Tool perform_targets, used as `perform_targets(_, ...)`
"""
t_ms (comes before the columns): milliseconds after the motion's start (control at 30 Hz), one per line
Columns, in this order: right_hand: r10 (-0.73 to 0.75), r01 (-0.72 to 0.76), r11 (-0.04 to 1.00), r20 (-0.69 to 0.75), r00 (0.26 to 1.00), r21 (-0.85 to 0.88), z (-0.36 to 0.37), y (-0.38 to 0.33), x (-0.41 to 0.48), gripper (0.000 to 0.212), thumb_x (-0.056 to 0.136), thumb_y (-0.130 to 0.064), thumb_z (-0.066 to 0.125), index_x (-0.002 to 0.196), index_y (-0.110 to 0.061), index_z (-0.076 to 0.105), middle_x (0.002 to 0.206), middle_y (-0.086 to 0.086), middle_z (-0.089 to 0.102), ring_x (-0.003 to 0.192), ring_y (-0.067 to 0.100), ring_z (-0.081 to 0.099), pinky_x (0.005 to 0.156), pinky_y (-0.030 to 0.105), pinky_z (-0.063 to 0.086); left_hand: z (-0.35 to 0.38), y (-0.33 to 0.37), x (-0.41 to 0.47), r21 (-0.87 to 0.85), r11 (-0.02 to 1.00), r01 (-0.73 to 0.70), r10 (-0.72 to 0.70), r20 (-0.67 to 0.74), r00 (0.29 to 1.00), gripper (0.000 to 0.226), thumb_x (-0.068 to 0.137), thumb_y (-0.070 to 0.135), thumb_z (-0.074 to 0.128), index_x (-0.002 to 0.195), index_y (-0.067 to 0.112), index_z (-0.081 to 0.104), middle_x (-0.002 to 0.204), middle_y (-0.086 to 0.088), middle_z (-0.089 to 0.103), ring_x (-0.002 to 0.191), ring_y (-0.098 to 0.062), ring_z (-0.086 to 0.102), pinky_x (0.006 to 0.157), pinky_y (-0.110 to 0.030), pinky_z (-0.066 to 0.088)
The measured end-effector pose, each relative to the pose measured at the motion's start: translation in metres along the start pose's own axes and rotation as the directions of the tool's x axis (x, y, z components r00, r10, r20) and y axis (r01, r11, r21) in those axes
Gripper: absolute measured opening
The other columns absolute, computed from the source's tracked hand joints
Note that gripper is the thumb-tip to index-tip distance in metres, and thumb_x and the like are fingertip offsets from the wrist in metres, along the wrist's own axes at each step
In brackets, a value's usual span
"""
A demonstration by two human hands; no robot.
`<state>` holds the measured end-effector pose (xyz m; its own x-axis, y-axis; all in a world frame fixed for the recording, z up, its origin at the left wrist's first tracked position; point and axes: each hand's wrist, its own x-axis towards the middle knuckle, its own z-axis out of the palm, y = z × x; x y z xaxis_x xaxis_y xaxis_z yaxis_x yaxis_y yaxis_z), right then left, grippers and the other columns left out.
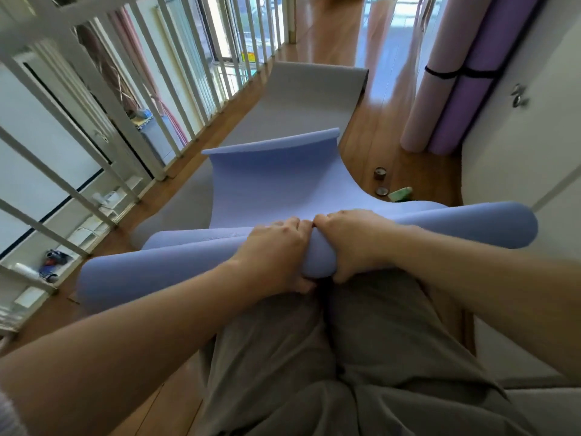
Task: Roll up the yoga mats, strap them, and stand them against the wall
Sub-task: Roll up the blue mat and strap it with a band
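A blue yoga mat (267, 184) lies partly rolled in front of me, its thick roll stretching across the frame and its loose end curling up farther away. My left hand (276, 250) and my right hand (355, 243) grip the middle of the roll side by side, fingers wrapped over its top. Under the blue mat a grey mat (301, 92) lies flat on the wooden floor. A pink rolled mat (430, 89) and a purple rolled mat (465, 89) stand against the right wall, each ringed by a black strap (452, 73).
A white railing (132, 99) runs along the left side of the mats. Two small round tins (380, 180) and a green bottle (401, 193) lie on the floor at the right, by the white wall (518, 136). My grey trousers (345, 357) fill the foreground.
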<state>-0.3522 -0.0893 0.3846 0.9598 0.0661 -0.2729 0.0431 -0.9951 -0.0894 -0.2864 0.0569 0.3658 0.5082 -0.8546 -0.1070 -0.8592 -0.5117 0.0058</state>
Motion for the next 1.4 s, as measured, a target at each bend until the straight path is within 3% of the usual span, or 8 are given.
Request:
perform_targets(100, 0.008, -0.009, 1.0, 0.098, 0.995, 0.0, -0.006, 0.004, 0.012, 0.075, 0.06, -0.046, 0.084, 0.119, -0.019, 0.047, 0.112, 0.001, 0.059, 0.099, 0.021, 0.057, 0.08, 0.033, 0.047, 0.005, -0.001, 0.0, 0.007, 1.0, 0.018, -0.018, -0.043, 0.999, 0.078, 0.067, 0.053, 0.071, 0.131, 0.021, 0.041, 0.122, 0.0, 0.056, 0.107, -0.023, 0.057, 0.085, -0.034, 0.043)
perform_targets(267, -0.049, -0.032, 0.972, -0.336, 0.941, -0.233, 0.038, -0.001, -0.001, 0.086, 0.055, -0.043, 0.085, 0.127, -0.013, 0.049, 0.11, 0.009, 0.061, 0.094, 0.029, 0.061, 0.082, 0.041, 0.05, -0.012, -0.02, 0.028, -0.188, 0.981, 0.037, 0.006, 0.224, 0.975, 0.071, 0.063, 0.055, 0.079, 0.12, 0.024, 0.05, 0.11, 0.005, 0.058, 0.097, -0.017, 0.055, 0.079, -0.027, 0.042)
perform_targets(367, -0.028, -0.03, 0.982, -0.303, 0.953, -0.184, 0.034, 0.004, 0.009, 0.073, 0.068, -0.04, 0.074, 0.13, -0.015, 0.045, 0.114, 0.008, 0.06, 0.099, 0.029, 0.06, 0.084, 0.039, 0.045, -0.015, -0.027, 0.04, -0.26, 0.962, 0.081, 0.006, 0.317, 0.948, 0.069, 0.063, 0.056, 0.079, 0.12, 0.026, 0.053, 0.111, 0.007, 0.06, 0.096, -0.016, 0.056, 0.085, -0.031, 0.047)
perform_targets(533, -0.027, -0.003, 0.993, -0.246, 0.969, -0.12, 0.02, 0.011, 0.02, 0.066, 0.073, -0.043, 0.068, 0.128, -0.018, 0.042, 0.117, 0.002, 0.057, 0.103, 0.023, 0.057, 0.086, 0.036, 0.045, 0.018, -0.011, 0.01, 0.137, 0.986, 0.1, -0.084, -0.115, 0.99, 0.084, 0.069, 0.052, 0.068, 0.14, 0.021, 0.035, 0.129, -0.001, 0.052, 0.112, -0.025, 0.054, 0.092, -0.037, 0.041)
perform_targets(767, -0.076, 0.062, 0.994, -0.164, 0.984, -0.089, -0.02, 0.004, -0.01, 0.062, 0.064, -0.05, 0.074, 0.113, -0.021, 0.049, 0.104, -0.003, 0.063, 0.089, 0.02, 0.062, 0.072, 0.033, 0.049, -0.024, 0.002, -0.003, 0.035, 0.997, 0.062, -0.057, -0.126, 0.99, 0.074, 0.069, 0.051, 0.07, 0.129, 0.019, 0.041, 0.116, -0.002, 0.056, 0.103, -0.024, 0.058, 0.086, -0.038, 0.045)
perform_targets(1133, -0.097, 0.097, 0.995, -0.01, 0.995, -0.032, 0.016, -0.017, -0.045, 0.067, 0.063, -0.052, 0.074, 0.117, -0.022, 0.048, 0.111, -0.004, 0.062, 0.097, 0.019, 0.061, 0.081, 0.036, 0.051, -0.004, 0.027, -0.04, -0.021, 0.999, -0.031, 0.032, 0.071, 0.997, 0.076, 0.066, 0.052, 0.072, 0.126, 0.018, 0.04, 0.12, -0.002, 0.053, 0.107, -0.023, 0.055, 0.087, -0.033, 0.043)
perform_targets(1300, -0.068, 0.037, 0.993, 0.282, 0.957, 0.115, -0.01, -0.005, -0.013, 0.085, 0.058, -0.053, 0.085, 0.128, -0.024, 0.046, 0.124, -0.003, 0.056, 0.108, 0.017, 0.053, 0.093, 0.032, 0.044, -0.019, 0.0, -0.003, -0.264, 0.961, 0.079, 0.036, 0.406, 0.913, 0.074, 0.062, 0.057, 0.079, 0.121, 0.028, 0.045, 0.112, 0.009, 0.057, 0.096, -0.015, 0.055, 0.083, -0.029, 0.045)
perform_targets(1400, -0.02, 0.029, 0.994, 0.082, 0.996, -0.106, -0.003, -0.013, -0.018, 0.092, 0.059, -0.063, 0.079, 0.132, -0.021, 0.041, 0.125, 0.0, 0.052, 0.112, 0.022, 0.05, 0.094, 0.036, 0.041, -0.021, -0.008, 0.009, -0.357, 0.931, 0.071, 0.116, 0.476, 0.872, 0.074, 0.071, 0.045, 0.079, 0.133, 0.029, 0.042, 0.123, 0.009, 0.055, 0.105, -0.012, 0.052, 0.09, -0.028, 0.042)
